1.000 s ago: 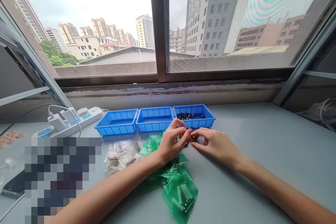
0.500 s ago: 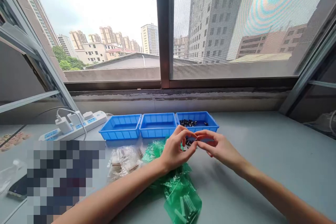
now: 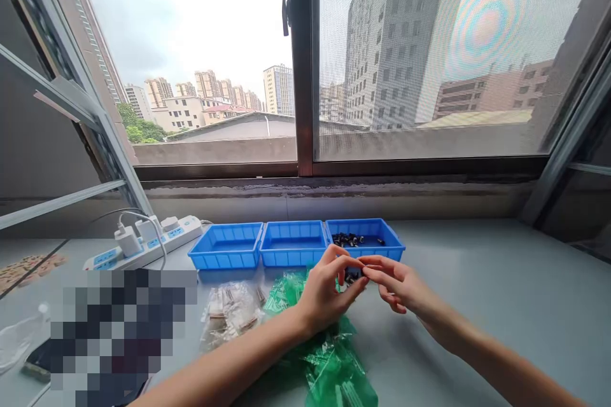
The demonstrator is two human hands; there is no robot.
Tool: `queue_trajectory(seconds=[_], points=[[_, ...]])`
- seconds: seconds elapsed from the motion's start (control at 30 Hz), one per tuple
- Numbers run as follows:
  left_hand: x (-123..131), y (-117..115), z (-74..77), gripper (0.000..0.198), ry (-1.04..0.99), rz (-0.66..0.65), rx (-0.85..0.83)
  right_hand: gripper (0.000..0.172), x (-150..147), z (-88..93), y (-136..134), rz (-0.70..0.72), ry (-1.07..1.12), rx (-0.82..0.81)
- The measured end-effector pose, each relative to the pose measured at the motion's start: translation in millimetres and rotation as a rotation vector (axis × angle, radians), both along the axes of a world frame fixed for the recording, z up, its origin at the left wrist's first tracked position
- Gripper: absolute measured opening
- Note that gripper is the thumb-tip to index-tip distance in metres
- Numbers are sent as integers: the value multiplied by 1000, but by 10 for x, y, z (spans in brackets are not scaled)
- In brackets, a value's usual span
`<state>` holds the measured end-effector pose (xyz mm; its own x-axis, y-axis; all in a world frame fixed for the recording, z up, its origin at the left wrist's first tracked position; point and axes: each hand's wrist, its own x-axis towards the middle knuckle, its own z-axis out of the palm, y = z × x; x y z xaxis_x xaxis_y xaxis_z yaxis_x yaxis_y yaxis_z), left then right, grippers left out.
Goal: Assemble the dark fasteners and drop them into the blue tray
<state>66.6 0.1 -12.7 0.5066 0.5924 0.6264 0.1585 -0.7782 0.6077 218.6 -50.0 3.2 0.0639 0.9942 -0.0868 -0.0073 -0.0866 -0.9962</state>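
Observation:
My left hand [image 3: 329, 286] is closed in a pinch, its thumb and forefinger meeting the fingertips of my right hand [image 3: 405, 289]. Between the fingertips there may be a small dark piece, too small to name. The right hand's thumb and forefinger are pinched, with its other fingers loosely curled below. Just behind the left hand lie small black parts [image 3: 352, 276], partly hidden by the fingers. More black parts [image 3: 348, 240] sit in the right blue bin [image 3: 396, 253]. Under my left wrist spread green plastic bags [image 3: 341, 372] with pale strips inside.
A middle blue bin [image 3: 296, 257] and a left blue bin [image 3: 224, 259] stand in the same row. Clear bags [image 3: 231, 315] of small parts lie left of the green ones. A white power strip [image 3: 181, 232] with plugs and a phone [image 3: 38, 359] are at the left.
The view has tilted upward, so the table and bins appear lower. Both hands stay together at the fingertips, with the right hand's fingers slightly shifted.

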Motion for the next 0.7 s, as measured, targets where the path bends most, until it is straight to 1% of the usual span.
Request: queue_trajectory(seconds=[0.1,0.17,0.27,0.37,0.5,0.63,0.7], points=[[-1,3,-6,13,3,12,-11,56,-10,40,-24,-33,52,-18],[-4,-1,-7,15,6,27,-25,60,-16,56,-37,-50,69,1],[-9,-5,-9,15,11,46,-45,63,-29,77,-47,-84,55,49],[-11,2,-19,14,22,53,-54,62,-38,93,-41,-130,15,75],[-12,14,-35,10,26,50,-37,54,-23,41,-24,-201,-92,154],[-9,13,-38,7,43,57,-22,37,-5,-98,-22,-237,-312,348],[-6,9,-37,7,45,60,-30,33,-7,-139,-27,-237,-407,417]])
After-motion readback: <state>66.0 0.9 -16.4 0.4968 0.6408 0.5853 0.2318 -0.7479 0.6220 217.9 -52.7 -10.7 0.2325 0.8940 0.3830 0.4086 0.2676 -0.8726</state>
